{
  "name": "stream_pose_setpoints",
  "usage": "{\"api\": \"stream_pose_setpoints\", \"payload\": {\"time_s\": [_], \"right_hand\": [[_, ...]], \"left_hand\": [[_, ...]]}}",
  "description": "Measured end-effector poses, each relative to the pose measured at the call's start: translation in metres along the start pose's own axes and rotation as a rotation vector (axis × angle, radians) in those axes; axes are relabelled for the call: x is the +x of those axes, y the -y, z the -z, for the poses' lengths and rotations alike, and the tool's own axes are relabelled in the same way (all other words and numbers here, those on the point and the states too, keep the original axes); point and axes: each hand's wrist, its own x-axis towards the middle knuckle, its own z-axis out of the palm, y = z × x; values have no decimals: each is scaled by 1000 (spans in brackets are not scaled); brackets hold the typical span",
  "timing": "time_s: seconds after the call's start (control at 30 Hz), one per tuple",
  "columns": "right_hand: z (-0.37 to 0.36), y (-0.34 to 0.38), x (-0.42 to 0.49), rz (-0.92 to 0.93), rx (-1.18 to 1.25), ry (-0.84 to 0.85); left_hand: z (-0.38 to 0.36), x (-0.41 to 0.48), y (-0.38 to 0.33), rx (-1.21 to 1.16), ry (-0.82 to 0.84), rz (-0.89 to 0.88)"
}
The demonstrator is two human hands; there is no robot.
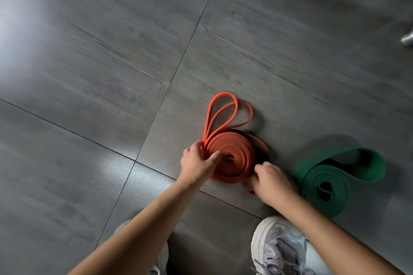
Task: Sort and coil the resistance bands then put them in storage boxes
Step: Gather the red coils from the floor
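I look down at the grey tiled floor [111, 51], and the orange band [232, 156] lies flat on it in front of me, most of it wound into a tight flat spiral with a small hole at its middle. The unwound rest of it stands off the far side of the spiral in a couple of loose loops that overlap one another. My left hand [197, 163] grips the spiral at its left edge: my thumb lies across the top of the windings and points at the hole, while my fingers curl round the outer rim just where the loose strands leave it. My right hand [271, 182] sits at the near right edge of the spiral with its fingers curled down, pinching the band there; a short bit of orange shows beneath my knuckles, though I cannot see how my fingertips lie. Just to the right of that hand rests the green band [324, 183], wider and also coiled flat on the floor, its outer turn bulging loosely away to the far right. It lies beside the orange one, apart from it. My white and grey shoe [279, 245] stands under my right forearm
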Motion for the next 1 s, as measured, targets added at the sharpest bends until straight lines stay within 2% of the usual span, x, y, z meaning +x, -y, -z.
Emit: {"api": "stream_pose_setpoints", "payload": {"time_s": [0.1, 0.23, 0.33, 0.4, 0.47, 0.5, 0.53, 0.6, 0.67, 0.7, 0.83, 1.0], "right_hand": [[4, 9, 6, 5, -158, 82], [15, 9, 10, 39, -216, 130], [26, 9, 11, 59, -274, 193], [46, 8, 12, 2, -387, 225], [73, 10, 16, -61, -485, 176], [88, 14, 18, -56, -493, 98], [99, 19, 21, -3, -477, -13], [108, 37, 31, 296, -437, -211], [108, 62, 42, 610, -520, -181], [106, 75, 49, 685, -625, -118], [104, 97, 79, 776, -984, 41], [116, 83, 89, 708, -960, 35]], "left_hand": [[-3, 4, -5, 185, -79, -40], [-1, 11, -10, -5, 4, -24], [-2, 13, -15, 120, 16, -30], [-2, 15, -18, 183, 40, -33], [-1, 16, -20, 218, 75, -50], [-1, 16, -21, 241, 83, -61], [-1, 16, -21, 268, 86, -72], [-2, 16, -23, 316, 77, -90], [-4, 15, -23, 325, 65, -93], [-4, 15, -22, 316, 58, -93], [-4, 16, -19, 286, 55, -108], [1, 17, -14, 181, 93, -66]]}}
